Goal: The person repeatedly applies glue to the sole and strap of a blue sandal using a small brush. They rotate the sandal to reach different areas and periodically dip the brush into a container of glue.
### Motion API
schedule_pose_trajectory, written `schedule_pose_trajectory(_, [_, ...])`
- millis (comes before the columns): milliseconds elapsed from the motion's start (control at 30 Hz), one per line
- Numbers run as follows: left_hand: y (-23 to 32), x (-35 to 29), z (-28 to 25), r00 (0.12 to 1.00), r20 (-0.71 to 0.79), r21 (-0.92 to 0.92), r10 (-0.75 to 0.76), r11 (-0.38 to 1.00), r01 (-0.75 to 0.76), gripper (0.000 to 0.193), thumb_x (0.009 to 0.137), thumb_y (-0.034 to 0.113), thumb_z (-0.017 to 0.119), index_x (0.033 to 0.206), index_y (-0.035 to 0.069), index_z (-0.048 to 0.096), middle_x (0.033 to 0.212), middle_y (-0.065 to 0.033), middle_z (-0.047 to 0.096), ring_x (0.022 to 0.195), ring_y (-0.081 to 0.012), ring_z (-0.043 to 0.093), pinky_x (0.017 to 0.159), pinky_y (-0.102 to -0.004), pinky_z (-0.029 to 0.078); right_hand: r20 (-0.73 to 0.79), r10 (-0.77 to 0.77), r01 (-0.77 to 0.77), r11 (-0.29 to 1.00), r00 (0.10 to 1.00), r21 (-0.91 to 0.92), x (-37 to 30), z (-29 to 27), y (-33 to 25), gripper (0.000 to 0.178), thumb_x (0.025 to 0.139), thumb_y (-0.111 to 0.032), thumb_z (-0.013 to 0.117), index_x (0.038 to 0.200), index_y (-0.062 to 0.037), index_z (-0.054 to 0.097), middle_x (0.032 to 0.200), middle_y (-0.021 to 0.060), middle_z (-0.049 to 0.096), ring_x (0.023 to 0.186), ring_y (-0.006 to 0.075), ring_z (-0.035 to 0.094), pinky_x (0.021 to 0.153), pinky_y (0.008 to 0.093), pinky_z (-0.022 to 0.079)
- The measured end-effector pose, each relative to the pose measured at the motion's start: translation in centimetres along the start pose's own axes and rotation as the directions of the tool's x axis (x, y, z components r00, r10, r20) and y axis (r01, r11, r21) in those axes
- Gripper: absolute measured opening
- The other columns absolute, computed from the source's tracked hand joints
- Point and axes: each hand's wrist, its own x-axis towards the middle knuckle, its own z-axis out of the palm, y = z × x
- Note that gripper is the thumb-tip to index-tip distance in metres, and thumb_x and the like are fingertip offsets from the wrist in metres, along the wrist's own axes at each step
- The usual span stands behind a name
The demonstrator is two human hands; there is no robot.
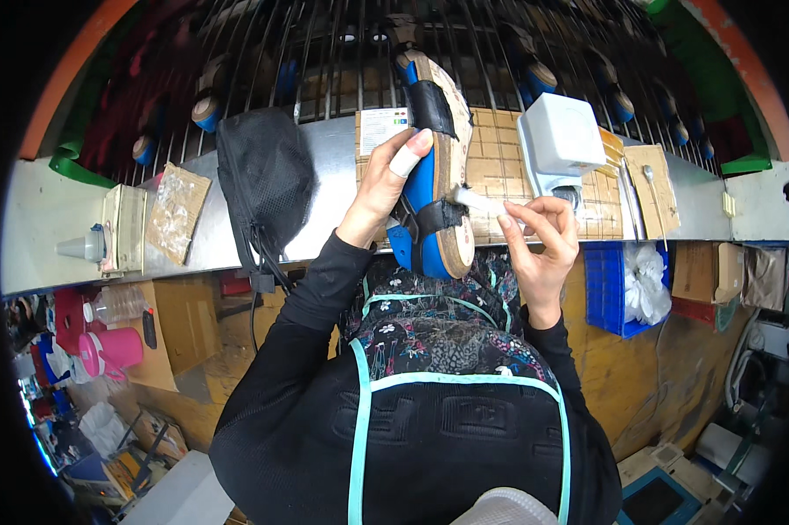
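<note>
A sandal point(451, 149) with a cork-like midsole and black straps sits on a blue shoe last point(420, 181), tipped on its side. My left hand point(378, 188) grips it from the left, a white wrap on one digit. Most of the other left fingers are hidden. Between the fingertips of my right hand point(545, 249) is the pale handle of a small brush point(477, 202). The brush's dark tip meets the sandal's edge near the lower strap. Under the sandal lies a sheet of brown cardboard point(499, 144), with a white boxy container point(565, 136) standing to the right.
A black mesh bag point(263, 179) lies left on the metal bench. Beyond the bench, metal rods point(324, 61) carry several more shoes on blue lasts. Below right hangs a blue crate point(597, 297) with white plastic bags. A pink jug point(119, 350) stands lower left.
</note>
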Motion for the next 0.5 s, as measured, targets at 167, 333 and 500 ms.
schedule_pose_trajectory(167, [-0.3,0.1,-0.4,0.999,-0.048,-0.09,-0.025,0.996,0.021,0.064,0.092,0.055,0.051,0.119,-0.003,0.057,0.102,-0.0119,0.066,0.088,-0.0155,0.065,0.079,-0.0288,0.053,0.098,-0.064,0.059,0.997,0.993,0.052,-0.8,-0.5,0.1,0.021,0.07,-0.009,0.08,0.091,-0.0086,0.075,0.086,0.0023,0.058,0.069,0.0133,0.056,0.076,0.0289,0.034])
schedule_pose_trajectory(333, [-0.7,0.8,-0.2,0.997,0.049,-0.251,-0.058,0.966,0.068,0.077,0.088,0.067,0.048,0.121,-0.002,0.055,0.102,-0.0106,0.066,0.085,-0.0173,0.066,0.075,-0.0314,0.055,0.102,0.004,-0.014,0.995,0.995,0.097,2.1,-0.1,0.0,0.02,0.071,-0.012,0.08,0.091,-0.0093,0.076,0.087,0.0026,0.058,0.069,0.0118,0.053,0.076,0.0299,0.037])
schedule_pose_trajectory(500, [-0.8,0.8,-0.8,0.975,0.196,-0.2,0.105,0.978,-0.065,0.093,0.081,0.078,0.047,0.118,-0.006,0.058,0.105,-0.0152,0.067,0.094,-0.0202,0.066,0.083,-0.0319,0.053,0.006,-0.069,0.069,0.994,0.998,0.084,9.3,0.5,0.0,0.014,0.077,-0.008,0.076,0.09,-0.0032,0.075,0.085,0.0059,0.056,0.077,0.015,0.054,0.063,0.0251,0.043])
